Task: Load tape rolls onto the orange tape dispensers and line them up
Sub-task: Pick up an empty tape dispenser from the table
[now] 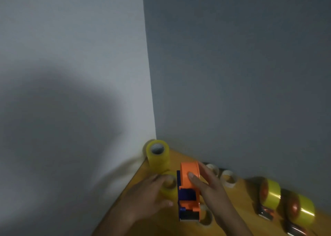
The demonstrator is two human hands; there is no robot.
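An orange tape dispenser (pixel 189 187) with a blue side plate stands on the wooden table (pixel 161 225), its metal cutter facing me. My right hand (pixel 207 187) grips its orange hub from the right. My left hand (pixel 148 196) rests on a yellow tape roll (pixel 169 185) lying just left of the dispenser. A stack of yellow tape rolls (pixel 158 154) stands in the corner behind. Two loaded dispensers (pixel 269 197) (pixel 300 211) with yellow tape sit side by side at the right.
Empty cardboard cores (pixel 228 178) (pixel 213 169) lie along the back wall, and another core (pixel 206 216) sits by the dispenser's cutter. Grey walls (pixel 232 74) meet in a corner right behind the table. The table's left edge runs diagonally under my left wrist.
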